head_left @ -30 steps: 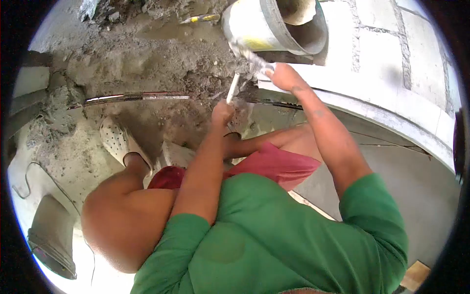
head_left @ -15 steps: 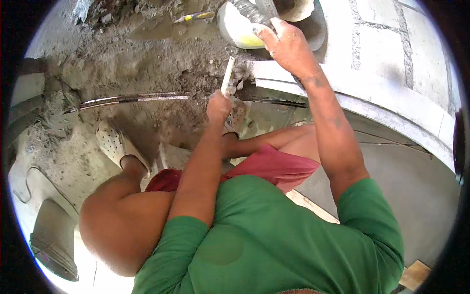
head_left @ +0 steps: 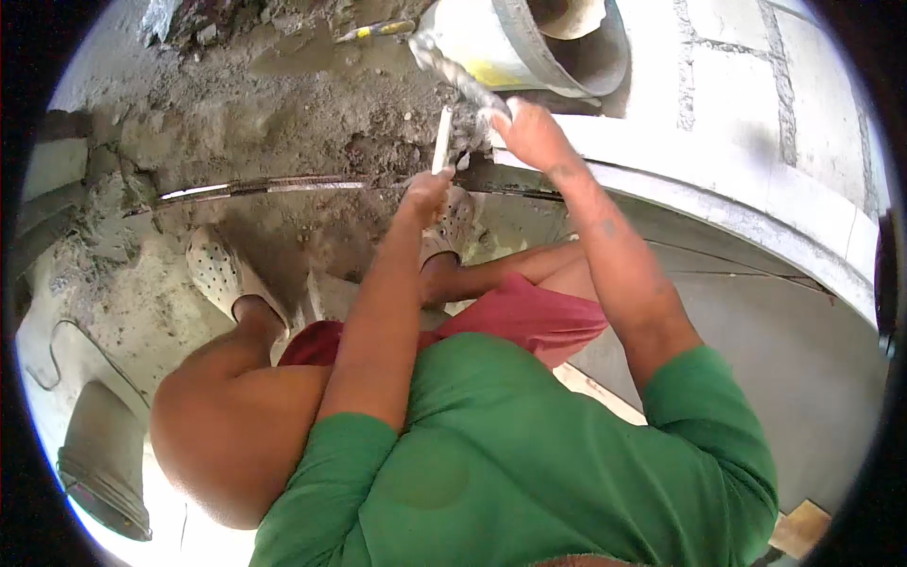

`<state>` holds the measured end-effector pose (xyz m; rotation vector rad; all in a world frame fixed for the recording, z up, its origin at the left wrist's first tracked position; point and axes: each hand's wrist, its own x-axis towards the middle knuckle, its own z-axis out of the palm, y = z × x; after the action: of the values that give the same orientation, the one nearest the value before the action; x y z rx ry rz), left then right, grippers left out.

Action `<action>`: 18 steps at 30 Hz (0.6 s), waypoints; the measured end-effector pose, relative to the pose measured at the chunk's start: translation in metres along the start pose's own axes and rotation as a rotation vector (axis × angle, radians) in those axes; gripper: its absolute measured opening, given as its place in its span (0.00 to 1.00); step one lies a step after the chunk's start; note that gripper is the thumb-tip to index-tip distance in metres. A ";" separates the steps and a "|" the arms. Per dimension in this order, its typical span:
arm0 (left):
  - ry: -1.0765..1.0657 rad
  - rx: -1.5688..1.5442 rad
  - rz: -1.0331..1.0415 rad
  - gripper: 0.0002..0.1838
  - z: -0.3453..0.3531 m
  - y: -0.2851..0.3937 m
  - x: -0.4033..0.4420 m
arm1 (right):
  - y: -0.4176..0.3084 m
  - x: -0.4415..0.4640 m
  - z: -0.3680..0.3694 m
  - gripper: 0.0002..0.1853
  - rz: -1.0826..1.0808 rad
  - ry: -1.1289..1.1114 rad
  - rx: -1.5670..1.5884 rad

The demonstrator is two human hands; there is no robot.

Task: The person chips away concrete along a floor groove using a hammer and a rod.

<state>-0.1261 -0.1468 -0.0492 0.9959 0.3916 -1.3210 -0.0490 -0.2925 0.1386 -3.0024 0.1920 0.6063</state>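
Note:
My left hand [head_left: 427, 197] is closed around a short pale rod [head_left: 442, 142] that points up and away from me over the broken, dirt-covered edge. My right hand [head_left: 534, 134] grips a thick grey bar [head_left: 458, 76], smeared by motion, whose far end reaches up and to the left beside the bucket. Its exact kind does not show. Between the bar and the rod there is a visible gap. Crumbled rubble [head_left: 378, 151] lies just left of the rod's upper end.
A tipped white bucket [head_left: 491, 42] lies at the top. A yellow-marked tool [head_left: 376, 31] rests on wet soil. White blocks [head_left: 727, 90] with mortar joints form the right side, ending in a pale ledge [head_left: 680, 194]. A dark bucket [head_left: 104, 463] stands lower left.
My right hand has come down and slightly left, swinging the grey bar from in front of the bucket toward the rod. My left hand stays nearly in place.

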 end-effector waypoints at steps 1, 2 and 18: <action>-0.034 -0.171 -0.044 0.18 -0.004 0.001 -0.006 | -0.011 0.005 -0.015 0.28 -0.032 0.071 0.015; -0.031 -0.166 -0.040 0.18 -0.010 0.000 -0.014 | -0.020 0.010 -0.030 0.28 -0.067 0.140 0.028; 0.043 0.265 -0.019 0.33 0.019 0.001 0.011 | -0.050 -0.015 -0.067 0.26 -0.073 0.081 0.126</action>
<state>-0.1280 -0.1681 -0.0466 1.2455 0.2625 -1.3947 -0.0299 -0.2479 0.2080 -2.8994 0.1202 0.4487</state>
